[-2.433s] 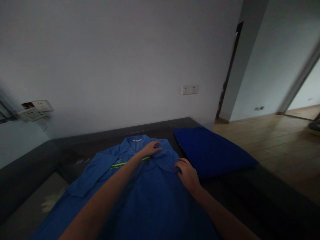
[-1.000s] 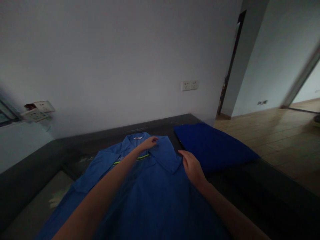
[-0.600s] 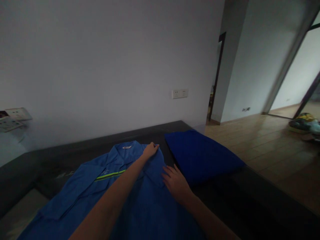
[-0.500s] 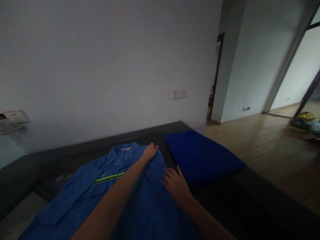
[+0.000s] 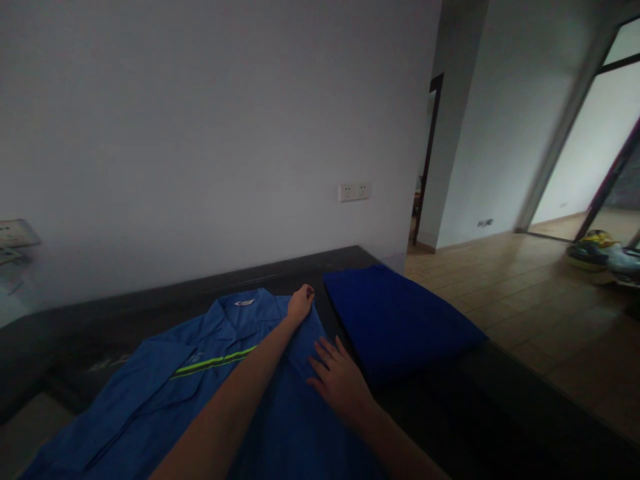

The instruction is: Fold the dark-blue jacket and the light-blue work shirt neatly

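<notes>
A blue work jacket (image 5: 220,393) with a yellow-green and dark stripe across the chest lies spread front up, its collar at the far end and a white label inside the neck. My left hand (image 5: 300,304) is closed on the jacket's right-side shoulder edge, with thumb and fingers pinched together. Nearer to me, my right hand (image 5: 339,379) rests with spread fingers on the cloth of the right-side sleeve. My forearms cover part of the jacket's front.
A folded darker blue cloth (image 5: 400,320) lies right of the jacket on the dark table (image 5: 505,413). Behind the table stands a white wall with a double socket (image 5: 355,192). Bagged items (image 5: 603,253) sit on the wooden floor at far right.
My left fingers have curled tighter at the shoulder edge. My right hand has its fingers a little more spread on the sleeve. The view has shifted slightly.
</notes>
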`<state>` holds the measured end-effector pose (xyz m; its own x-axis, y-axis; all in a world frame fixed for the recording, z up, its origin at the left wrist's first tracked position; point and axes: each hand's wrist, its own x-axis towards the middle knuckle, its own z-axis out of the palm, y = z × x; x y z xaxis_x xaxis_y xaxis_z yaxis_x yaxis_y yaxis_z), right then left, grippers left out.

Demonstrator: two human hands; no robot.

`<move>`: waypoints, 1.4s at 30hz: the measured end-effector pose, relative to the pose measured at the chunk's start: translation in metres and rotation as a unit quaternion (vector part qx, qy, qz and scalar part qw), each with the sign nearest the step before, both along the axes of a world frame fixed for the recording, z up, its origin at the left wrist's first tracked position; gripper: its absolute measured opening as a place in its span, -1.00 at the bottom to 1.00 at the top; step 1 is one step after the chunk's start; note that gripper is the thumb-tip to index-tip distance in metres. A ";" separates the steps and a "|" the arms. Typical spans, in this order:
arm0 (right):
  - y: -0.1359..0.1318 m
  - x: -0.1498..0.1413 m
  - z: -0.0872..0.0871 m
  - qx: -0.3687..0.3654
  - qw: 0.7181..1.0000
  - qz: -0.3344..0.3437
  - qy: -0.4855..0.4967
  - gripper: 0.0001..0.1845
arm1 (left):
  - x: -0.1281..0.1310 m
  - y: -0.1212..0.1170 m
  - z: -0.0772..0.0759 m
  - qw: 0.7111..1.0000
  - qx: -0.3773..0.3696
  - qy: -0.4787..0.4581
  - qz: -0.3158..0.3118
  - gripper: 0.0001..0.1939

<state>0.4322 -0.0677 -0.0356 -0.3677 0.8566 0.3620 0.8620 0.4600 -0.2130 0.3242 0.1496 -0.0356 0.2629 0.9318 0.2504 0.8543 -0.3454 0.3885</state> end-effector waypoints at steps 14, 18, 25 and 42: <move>-0.010 0.001 0.008 -0.072 0.997 0.016 0.016 -0.54 | -0.010 -0.066 0.012 0.991 0.051 0.085 -0.089 -0.68; -0.012 0.000 0.009 -0.082 0.996 0.020 0.014 -0.53 | -0.010 -0.081 -0.007 0.991 0.023 0.099 -0.085 -0.48; -0.015 -0.001 0.010 -0.091 0.995 0.034 -0.001 -0.47 | -0.005 -0.079 -0.013 0.993 -0.015 0.099 -0.062 -0.32; -0.002 -0.004 -0.006 -0.004 0.999 -0.038 -0.016 -0.55 | -0.014 -0.057 -0.002 0.993 -0.002 0.076 -0.090 -0.53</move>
<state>0.4279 -0.0694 -0.0418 -0.3122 0.8853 0.3447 0.9013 0.3907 -0.1871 0.3102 0.0931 -0.0374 0.4597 0.8673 0.1910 0.8275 -0.4964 0.2624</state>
